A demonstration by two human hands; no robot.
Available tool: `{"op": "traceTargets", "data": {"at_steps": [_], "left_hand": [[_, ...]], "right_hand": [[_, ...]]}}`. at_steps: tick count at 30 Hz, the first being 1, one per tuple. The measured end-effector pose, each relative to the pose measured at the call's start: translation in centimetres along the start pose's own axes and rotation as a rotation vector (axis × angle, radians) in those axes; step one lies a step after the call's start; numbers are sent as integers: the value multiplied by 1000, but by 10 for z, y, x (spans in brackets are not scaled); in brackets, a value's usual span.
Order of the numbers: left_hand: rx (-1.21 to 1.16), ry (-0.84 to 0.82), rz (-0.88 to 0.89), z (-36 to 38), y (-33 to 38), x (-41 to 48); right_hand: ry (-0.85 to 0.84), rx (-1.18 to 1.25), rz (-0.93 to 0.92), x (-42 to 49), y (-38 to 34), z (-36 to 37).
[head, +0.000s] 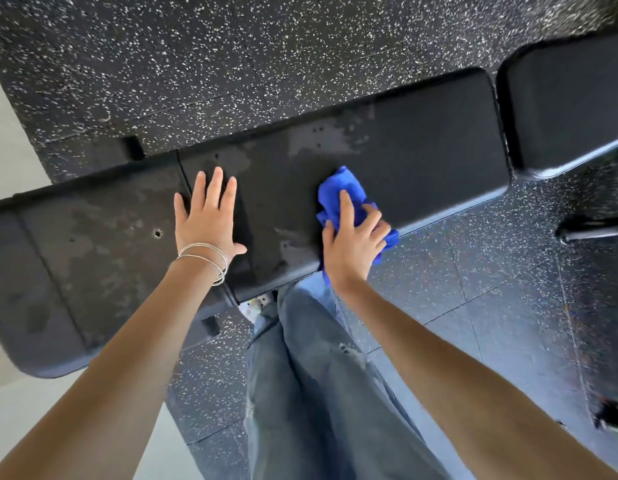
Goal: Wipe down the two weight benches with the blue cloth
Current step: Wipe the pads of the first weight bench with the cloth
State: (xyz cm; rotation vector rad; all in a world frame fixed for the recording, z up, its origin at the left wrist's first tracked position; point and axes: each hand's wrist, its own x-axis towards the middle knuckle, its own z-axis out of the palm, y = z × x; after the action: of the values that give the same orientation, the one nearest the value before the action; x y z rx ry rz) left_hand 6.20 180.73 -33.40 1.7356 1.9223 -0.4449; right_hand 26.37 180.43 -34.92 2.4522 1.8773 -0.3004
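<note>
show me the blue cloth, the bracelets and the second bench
blue cloth (338,187): head view, its bunched upper end
bracelets (210,258): head view, the thin bands across the wrist
second bench (570,109): head view, middle of its pad top, upper right

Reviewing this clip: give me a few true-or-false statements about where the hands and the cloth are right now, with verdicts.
1. The right hand grips the blue cloth against the near bench. True.
2. The left hand holds a spray bottle. False: it rests flat on the near bench with straight, spread fingers and holds nothing.
3. The blue cloth lies on the second bench. False: it is bunched on the near bench, close to the front edge, apart from the second bench.
4. Thin bangles sit on the left wrist. True.
</note>
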Motion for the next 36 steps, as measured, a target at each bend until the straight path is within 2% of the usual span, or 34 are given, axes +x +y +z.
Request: {"op": "traceTargets", "data": {"at_steps": [4, 9, 10, 11, 13, 17, 18, 20, 22, 24, 30, 34, 36], "left_hand": [[8, -10, -5, -1, 0, -1], [71, -34, 17, -4, -3, 2], [74, -39, 21, -4, -4, 3], [74, -41, 24, -5, -6, 4], [65, -38, 24, -8, -7, 6], [55, -54, 19, -10, -5, 4], [69, -76, 14, -10, -4, 3], [126, -123, 3, -8, 0, 2], [173, -148, -14, -6, 6, 1], [212, -153, -27, -4, 11, 1], [242, -162, -44, -5, 10, 1], [260, -180, -49, -4, 13, 4], [276, -179, -58, -2, 13, 4]], "right_hand": [[-75, -49, -331, -31, -16, 1], [-62, -52, -831, 23, 40, -21], [-60, -71, -872, 37, 52, -26], [-58, -90, -857, 51, 62, -30], [-50, -103, -673, 77, 75, -35], [8, 23, 51, 117, 73, -31], [38, 52, 185, 122, 64, -28], [65, 50, 300, 123, 42, -20], [60, 38, 294, 116, 19, -16], [40, 16, 169, 105, 2, -13], [-44, -65, -406, 67, -36, -9], [-137, -120, -713, 101, -14, -26], [-122, -124, -764, 129, 2, -38]]}}
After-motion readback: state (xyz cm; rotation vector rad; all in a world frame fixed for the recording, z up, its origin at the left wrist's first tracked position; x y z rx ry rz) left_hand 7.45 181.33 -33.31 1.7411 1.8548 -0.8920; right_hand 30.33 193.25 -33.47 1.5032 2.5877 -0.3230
